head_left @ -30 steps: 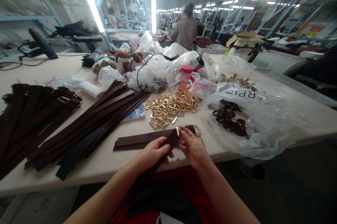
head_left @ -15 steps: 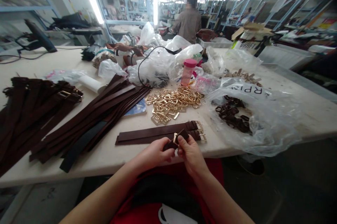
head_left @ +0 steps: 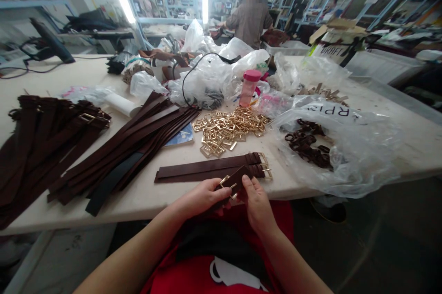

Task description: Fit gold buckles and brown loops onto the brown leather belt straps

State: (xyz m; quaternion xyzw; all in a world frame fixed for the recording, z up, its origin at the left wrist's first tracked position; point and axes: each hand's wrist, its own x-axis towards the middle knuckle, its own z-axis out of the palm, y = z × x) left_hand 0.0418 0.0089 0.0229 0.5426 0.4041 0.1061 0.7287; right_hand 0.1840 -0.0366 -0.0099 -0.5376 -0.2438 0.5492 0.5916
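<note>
Between my hands is a dark brown leather strap [head_left: 239,177] with a gold buckle [head_left: 228,184] on it. My left hand [head_left: 206,196] is closed around the buckle side, thumb pressed by the metal. My right hand [head_left: 254,199] pinches the strap to the right of the buckle; some of its fingers are hidden. Just beyond my hands lie finished-looking brown belt straps [head_left: 203,168] side by side, their gold buckles [head_left: 266,166] at the right end. Farther back is a heap of loose gold buckles [head_left: 231,127].
Long brown straps [head_left: 127,147] fan out at left, beside a pile of buckled straps [head_left: 44,137]. A clear plastic bag [head_left: 362,151] holds small brown leather loops [head_left: 309,144] at right. A pink-lidded bottle [head_left: 248,89] stands behind the heap. A person [head_left: 250,20] is in the background.
The strap in my hands has turned, and the buckle now shows more fully near my left thumb. My right hand has shifted slightly right along the strap. The view has moved a little.
</note>
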